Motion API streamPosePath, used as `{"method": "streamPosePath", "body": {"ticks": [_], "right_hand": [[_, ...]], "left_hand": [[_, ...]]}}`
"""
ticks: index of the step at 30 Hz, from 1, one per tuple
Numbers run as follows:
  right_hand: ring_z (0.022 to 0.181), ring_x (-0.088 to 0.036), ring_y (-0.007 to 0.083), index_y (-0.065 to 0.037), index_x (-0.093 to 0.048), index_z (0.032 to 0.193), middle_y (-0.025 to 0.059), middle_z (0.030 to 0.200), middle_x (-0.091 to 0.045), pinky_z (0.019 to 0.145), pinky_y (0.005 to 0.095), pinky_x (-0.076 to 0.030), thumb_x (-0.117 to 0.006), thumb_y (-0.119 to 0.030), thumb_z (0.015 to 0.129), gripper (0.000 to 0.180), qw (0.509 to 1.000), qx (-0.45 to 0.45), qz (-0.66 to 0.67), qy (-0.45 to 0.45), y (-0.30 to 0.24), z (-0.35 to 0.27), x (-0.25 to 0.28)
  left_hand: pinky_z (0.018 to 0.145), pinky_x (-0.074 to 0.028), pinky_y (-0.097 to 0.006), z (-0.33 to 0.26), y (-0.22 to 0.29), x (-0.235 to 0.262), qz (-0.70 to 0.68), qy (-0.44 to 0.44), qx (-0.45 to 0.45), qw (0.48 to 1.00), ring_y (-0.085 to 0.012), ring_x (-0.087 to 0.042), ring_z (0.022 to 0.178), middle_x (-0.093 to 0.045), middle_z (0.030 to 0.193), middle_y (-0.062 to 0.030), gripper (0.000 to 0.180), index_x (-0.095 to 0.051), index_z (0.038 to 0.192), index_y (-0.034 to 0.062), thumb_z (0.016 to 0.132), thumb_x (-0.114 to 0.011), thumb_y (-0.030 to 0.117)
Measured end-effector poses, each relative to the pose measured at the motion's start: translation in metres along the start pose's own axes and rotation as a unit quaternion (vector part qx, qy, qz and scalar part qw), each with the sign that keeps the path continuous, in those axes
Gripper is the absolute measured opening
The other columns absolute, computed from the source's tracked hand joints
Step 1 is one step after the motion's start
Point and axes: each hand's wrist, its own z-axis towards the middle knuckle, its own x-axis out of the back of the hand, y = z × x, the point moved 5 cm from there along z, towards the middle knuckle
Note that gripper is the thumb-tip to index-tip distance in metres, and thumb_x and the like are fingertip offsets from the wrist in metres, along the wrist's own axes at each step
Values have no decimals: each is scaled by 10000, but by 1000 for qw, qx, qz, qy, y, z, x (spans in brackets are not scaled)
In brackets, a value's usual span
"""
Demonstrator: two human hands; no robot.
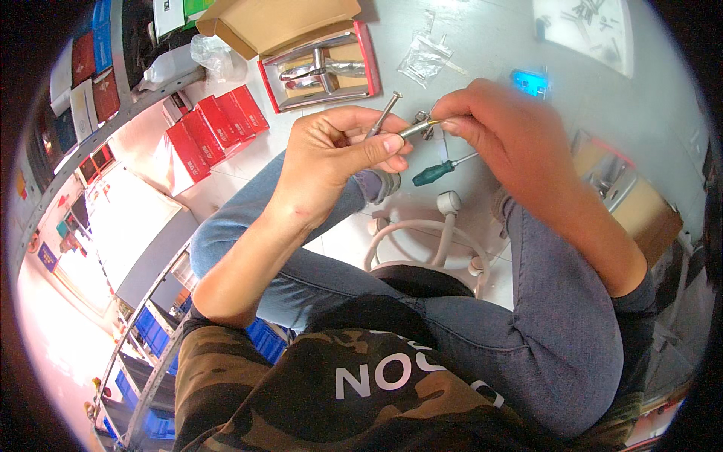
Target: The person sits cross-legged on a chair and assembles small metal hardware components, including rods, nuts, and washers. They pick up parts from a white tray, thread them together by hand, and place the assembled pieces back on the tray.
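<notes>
In front of me, my left hand (316, 154) is closed around a slim metal rod or sleeve (419, 127). A long flat-headed bolt (388, 111) also sticks up from between its fingers. My right hand (512, 132) pinches the rod's far end, where a small yellowish tip shows at the fingertips. Just behind the rod are some small metal parts (427, 118), partly hidden by it and too small to name. On the floor below my hands lies a screwdriver with a green handle (434, 173), its shaft pointing toward my right arm.
An open cardboard box with red sides (367, 64) holds chrome fittings (324, 71). Beyond my hands lie clear plastic bags (424, 64), a bright blue object (529, 83) and a white sheet or tray with screws (557, 38). Red boxes (215, 128) and a shelf stand left; a stool base (448, 226) is below.
</notes>
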Motion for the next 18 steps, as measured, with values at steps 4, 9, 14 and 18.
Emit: {"method": "streamPosePath", "body": {"ticks": [4,9,14,18], "right_hand": [[609,-529,191,-38,-561,879,83,695,-544,546,272,-400,-507,-137,817,129,1000,6,16,-6,0,3,-4],[518,-460,95,-29,-542,891,23,572,-484,504,241,-391,-472,-149,854,144,962,-197,157,-106,13,-2,-9],[523,-466,90,-30,-523,876,26,572,-487,500,243,-386,-486,-146,845,127,951,-209,206,-92,18,-4,-14],[519,-514,142,-31,-513,861,81,579,-522,480,292,-384,-530,-189,814,165,973,-116,198,14,19,-1,-15]], "left_hand": [[617,-491,-217,0,3,2,32,10,-26,999,-126,-609,669,-627,760,-97,177,-592,904,-47,735,-623,-7],[605,-478,-198,-1,5,2,81,14,-61,995,-106,-600,672,-629,753,-93,167,-596,897,-48,734,-617,-16],[584,-466,-185,-1,5,4,88,39,-61,993,-93,-596,670,-629,738,-87,167,-599,901,-45,739,-614,-11],[586,-468,-189,1,7,6,98,30,-61,993,-92,-595,672,-628,750,-88,170,-597,905,-48,739,-610,-19]]}}
